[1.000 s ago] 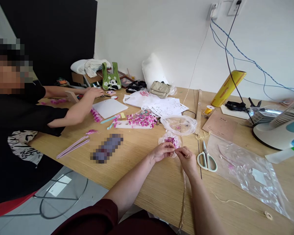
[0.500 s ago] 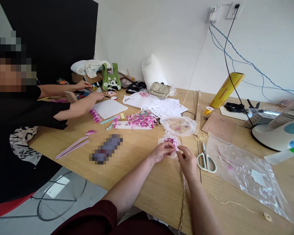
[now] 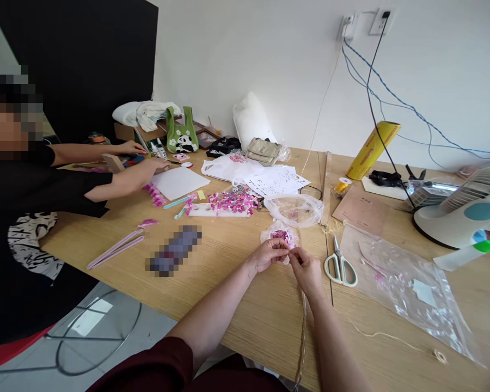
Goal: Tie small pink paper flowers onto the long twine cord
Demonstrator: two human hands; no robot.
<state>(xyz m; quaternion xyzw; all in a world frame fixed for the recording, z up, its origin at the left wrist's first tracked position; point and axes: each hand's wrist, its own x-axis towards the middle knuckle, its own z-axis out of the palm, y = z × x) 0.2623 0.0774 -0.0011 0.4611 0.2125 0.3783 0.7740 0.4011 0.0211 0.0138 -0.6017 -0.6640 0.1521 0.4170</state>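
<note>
My left hand (image 3: 270, 255) and my right hand (image 3: 307, 269) meet fingertip to fingertip over the table. Both are closed in a pinch, and whatever lies between the fingers is too small to make out. Just behind them sits a clear plastic bag (image 3: 267, 234) holding magenta petal-like pieces (image 3: 281, 236). A twisted cord (image 3: 302, 332) runs down past my right wrist to the table edge. White-handled scissors (image 3: 340, 268) lie to the right of my right hand, blades pointing away.
A co-worker's hands (image 3: 153, 166) work at the far left. Pink flower clusters (image 3: 237, 200) lie on a white strip mid-table. On the right are a zip bag (image 3: 396, 288), a fan (image 3: 469, 218), a yellow box (image 3: 373, 149) and a thread spool (image 3: 343, 185). A bigger plastic bag (image 3: 296, 209) stands behind my hands.
My right hand has come in closer to my left, so the fingertips now meet. The whole view has shifted slightly. The co-worker's hands have moved a little.
</note>
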